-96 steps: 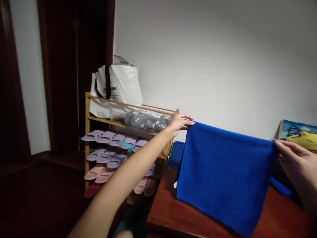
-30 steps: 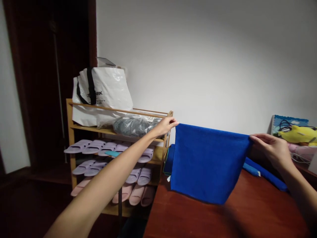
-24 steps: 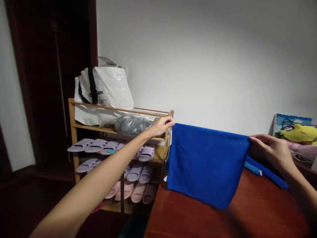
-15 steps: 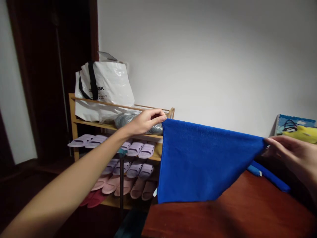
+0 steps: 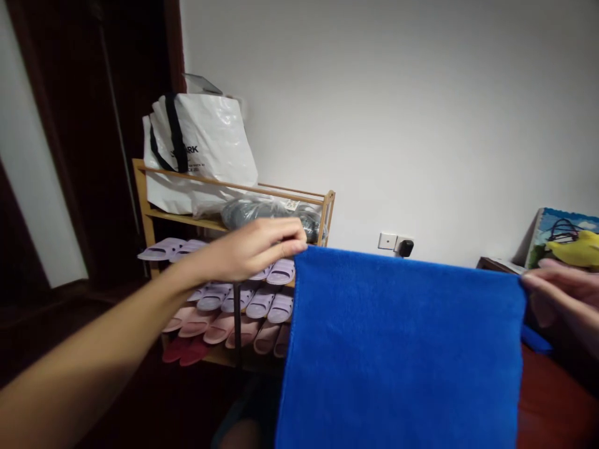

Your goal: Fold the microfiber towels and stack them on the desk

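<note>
A blue cloth [image 5: 402,349] hangs stretched between my two hands, its top edge nearly straight. My left hand [image 5: 262,246] pinches the upper left corner between thumb and fingers. At the right edge of the view, my right hand [image 5: 566,296] grips the upper right corner. The cloth drops below the bottom of the view and covers much of the dark red table [image 5: 552,393] behind it. Beside the cloth's right edge, another blue item [image 5: 536,340] lies on the table, partly hidden.
A wooden shoe rack [image 5: 187,220] holds several lilac slippers [image 5: 215,296], pink slippers [image 5: 222,327] and red slippers [image 5: 186,350]. On top sits a white bag [image 5: 215,134] with black straps. A wall socket [image 5: 387,241] and a yellow object [image 5: 578,248] are farther right.
The cloth has gone from a slanted, partly folded drape to a wide hanging sheet. Both hands are lower in view, and the right one has shifted right. The view has also tilted.
</note>
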### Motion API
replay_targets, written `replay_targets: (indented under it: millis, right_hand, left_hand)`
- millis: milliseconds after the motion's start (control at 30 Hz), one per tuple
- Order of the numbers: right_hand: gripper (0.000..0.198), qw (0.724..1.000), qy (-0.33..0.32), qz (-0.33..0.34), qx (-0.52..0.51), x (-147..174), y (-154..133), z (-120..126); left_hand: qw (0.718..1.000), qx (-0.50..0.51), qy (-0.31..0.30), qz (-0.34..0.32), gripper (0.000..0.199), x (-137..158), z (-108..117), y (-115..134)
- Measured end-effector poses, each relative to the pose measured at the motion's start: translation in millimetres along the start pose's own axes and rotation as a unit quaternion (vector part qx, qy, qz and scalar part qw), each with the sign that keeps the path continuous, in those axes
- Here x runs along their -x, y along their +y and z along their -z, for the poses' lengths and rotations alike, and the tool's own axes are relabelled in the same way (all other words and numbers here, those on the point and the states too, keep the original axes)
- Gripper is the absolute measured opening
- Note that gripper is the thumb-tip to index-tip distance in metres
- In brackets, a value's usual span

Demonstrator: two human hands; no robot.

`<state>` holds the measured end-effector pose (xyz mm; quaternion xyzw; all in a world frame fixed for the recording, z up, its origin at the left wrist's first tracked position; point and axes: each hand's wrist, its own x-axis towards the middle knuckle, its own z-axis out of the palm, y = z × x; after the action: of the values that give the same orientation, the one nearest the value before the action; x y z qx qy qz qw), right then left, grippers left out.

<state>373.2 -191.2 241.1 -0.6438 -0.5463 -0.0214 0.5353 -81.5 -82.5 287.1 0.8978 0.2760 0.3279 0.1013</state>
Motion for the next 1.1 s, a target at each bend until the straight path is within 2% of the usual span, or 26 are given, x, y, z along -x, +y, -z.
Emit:
replay_targets:
  millis: [67,167,233,333,467,567,667,833,967,1100]
  right_hand:
    - [0.047,0.993,-0.120,0.011,0.006,2.5,20.0,-25.5]
    - [0.051,0.976,-0.218,-0.013,-0.008,1.9,66.5,-79.0]
    - [0.056,0.971,-0.237,-0.020,0.003,1.2,100.3,-117.6]
    - [0.059,0.969,-0.245,-0.022,0.041,2.7,141.2,-167.2]
    - [0.047,0.963,-0.231,-0.001,0.140,9.4,171.0,-207.4]
    - [0.038,0.951,-0.221,0.021,0.217,12.9,181.2,-220.0]
    - [0.036,0.934,-0.229,0.036,0.271,12.0,187.7,-225.2]
    - [0.028,0.909,-0.251,0.081,0.322,9.0,189.3,-246.9]
    - [0.046,0.905,-0.275,0.124,0.301,18.6,185.9,-282.6]
    - [0.059,0.901,-0.312,0.111,0.280,31.5,194.2,-306.7]
  left_hand:
    - [0.999,0.014,-0.034,-0.003,0.025,4.9,-25.5,-24.0]
    - [0.998,-0.012,-0.060,-0.001,0.028,7.5,-75.8,-70.1]
    - [0.995,-0.078,-0.059,0.033,0.026,4.7,-112.4,-101.2]
    - [0.988,-0.117,-0.067,0.068,0.024,-2.5,-162.6,-139.0]
    - [0.978,-0.160,-0.077,0.114,0.017,-7.7,-207.5,-169.3]
    - [0.968,-0.180,-0.086,0.149,0.015,-9.0,-224.1,-183.1]
    - [0.961,-0.194,-0.092,0.175,0.023,-11.2,-235.2,-190.1]
    - [0.956,-0.211,-0.075,0.187,0.023,-17.2,-265.9,-176.6]
    - [0.968,-0.189,-0.082,0.141,0.037,-19.9,-295.3,-163.0]
    - [0.971,-0.165,-0.125,0.122,0.057,-18.4,-311.6,-173.9]
